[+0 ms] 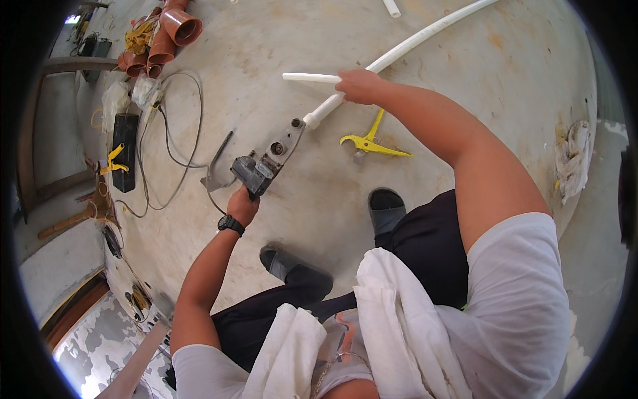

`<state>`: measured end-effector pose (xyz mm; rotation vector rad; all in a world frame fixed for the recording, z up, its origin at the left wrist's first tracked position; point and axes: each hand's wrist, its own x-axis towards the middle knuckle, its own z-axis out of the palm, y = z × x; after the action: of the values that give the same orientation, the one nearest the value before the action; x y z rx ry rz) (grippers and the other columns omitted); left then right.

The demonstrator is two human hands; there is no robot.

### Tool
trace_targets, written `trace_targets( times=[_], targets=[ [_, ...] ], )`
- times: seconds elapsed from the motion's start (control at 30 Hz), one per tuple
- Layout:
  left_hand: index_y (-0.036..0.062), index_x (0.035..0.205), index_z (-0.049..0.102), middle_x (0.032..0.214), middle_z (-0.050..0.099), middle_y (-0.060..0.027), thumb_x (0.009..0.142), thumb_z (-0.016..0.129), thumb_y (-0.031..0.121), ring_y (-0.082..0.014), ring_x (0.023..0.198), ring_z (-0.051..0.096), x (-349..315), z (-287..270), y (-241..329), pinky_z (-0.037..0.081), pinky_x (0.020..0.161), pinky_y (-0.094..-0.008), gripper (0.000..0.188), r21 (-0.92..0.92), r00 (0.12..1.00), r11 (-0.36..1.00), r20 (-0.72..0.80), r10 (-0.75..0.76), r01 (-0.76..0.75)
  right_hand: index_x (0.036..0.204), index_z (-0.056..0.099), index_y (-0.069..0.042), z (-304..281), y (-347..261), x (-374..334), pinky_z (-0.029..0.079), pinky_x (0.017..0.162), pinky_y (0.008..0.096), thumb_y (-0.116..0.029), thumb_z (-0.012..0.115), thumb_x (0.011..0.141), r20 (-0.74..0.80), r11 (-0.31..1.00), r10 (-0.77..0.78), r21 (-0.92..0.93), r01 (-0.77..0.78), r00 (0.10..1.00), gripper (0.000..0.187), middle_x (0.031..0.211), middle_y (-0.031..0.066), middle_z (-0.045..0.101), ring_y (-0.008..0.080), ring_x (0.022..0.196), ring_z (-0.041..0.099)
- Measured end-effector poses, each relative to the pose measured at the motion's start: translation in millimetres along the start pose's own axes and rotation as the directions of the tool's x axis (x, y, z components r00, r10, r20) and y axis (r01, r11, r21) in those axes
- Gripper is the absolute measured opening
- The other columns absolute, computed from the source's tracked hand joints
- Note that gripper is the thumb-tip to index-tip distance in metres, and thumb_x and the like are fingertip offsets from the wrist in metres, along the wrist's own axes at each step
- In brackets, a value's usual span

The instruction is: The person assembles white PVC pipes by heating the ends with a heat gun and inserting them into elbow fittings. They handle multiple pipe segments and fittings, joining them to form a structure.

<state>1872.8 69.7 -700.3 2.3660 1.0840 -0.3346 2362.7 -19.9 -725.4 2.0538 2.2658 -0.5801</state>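
Note:
My left hand (pixel 244 206) is closed round the handle of a grey plastic-pipe welding iron (pixel 276 149), tilted up and to the right. At the iron's far end, a collar on a long white plastic pipe (pixel 405 48) meets or nearly meets the heating plate. My right hand (pixel 359 86) closes over this pipe a little way up from the collar. A thinner short white pipe (pixel 309 77) sticks out to the left from the right hand; whether the fingers hold it too is hidden. Below the right hand, a yellow pipe cutter (pixel 374 142) lies on the floor.
Orange-brown pipe fittings (pixel 163 45) sit at the far left. A black cable (pixel 201 100) loops across the concrete floor beside a long black box (pixel 124 156). A short white pipe piece (pixel 392 8) lies at the top. My sandalled feet (pixel 387 205) flank the work.

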Motion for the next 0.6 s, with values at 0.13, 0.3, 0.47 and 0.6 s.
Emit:
trace_targets(
  times=[0.13, 0.3, 0.47, 0.6],
  targets=[
    [0.0023, 0.112, 0.061, 0.091, 0.072, -0.0271, 0.088, 0.069, 0.017, -0.0488, 0.088, 0.068, 0, -5, 9, 0.054, 0.078, -0.0575, 0.03, 0.046, 0.999, 0.998, 0.022, -0.038, 0.037, 0.103, 0.073, -0.008, 2, -2, -5, 0.058, 0.085, 0.0472, -0.025, 0.076, 0.089, 0.002, 0.999, 0.029, -0.021, -0.028, 1.0, 0.023, 0.113, 0.014, 0.062, 0.0347, 0.102, 0.069],
    [0.0018, 0.113, 0.06, 0.092, 0.072, -0.0271, 0.089, 0.067, 0.017, -0.0478, 0.088, 0.068, -8, -7, 12, 0.054, 0.077, -0.0575, 0.029, 0.081, 0.999, 0.996, -0.006, -0.036, 0.036, 0.103, 0.073, -0.008, -4, -6, -5, 0.058, 0.084, 0.0466, -0.024, 0.076, 0.088, 0.015, 1.0, 0.027, -0.015, -0.027, 1.0, 0.022, 0.112, 0.014, 0.062, 0.0347, 0.103, 0.069],
    [0.0011, 0.11, 0.059, 0.093, 0.071, -0.0266, 0.091, 0.064, 0.017, -0.0474, 0.086, 0.068, -4, -1, 6, 0.054, 0.077, -0.0569, 0.025, 0.091, 1.0, 0.996, -0.016, -0.015, 0.017, 0.105, 0.072, -0.009, -2, -4, -4, 0.058, 0.086, 0.0472, -0.021, 0.073, 0.089, 0.008, 0.998, 0.063, 0.019, -0.063, 0.998, 0.019, 0.114, 0.0141, 0.061, 0.0354, 0.104, 0.068],
    [0.0002, 0.11, 0.058, 0.091, 0.071, -0.0269, 0.091, 0.064, 0.015, -0.0477, 0.086, 0.068, -3, 1, 0, 0.054, 0.077, -0.0568, 0.025, 0.045, 1.0, 0.999, -0.02, 0.009, -0.008, 0.116, 0.073, -0.012, -10, -12, -5, 0.057, 0.088, 0.0479, -0.018, 0.071, 0.091, -0.036, 0.973, 0.166, 0.166, -0.158, 0.985, 0.026, 0.115, 0.016, 0.065, 0.0352, 0.107, 0.068]
  ],
)
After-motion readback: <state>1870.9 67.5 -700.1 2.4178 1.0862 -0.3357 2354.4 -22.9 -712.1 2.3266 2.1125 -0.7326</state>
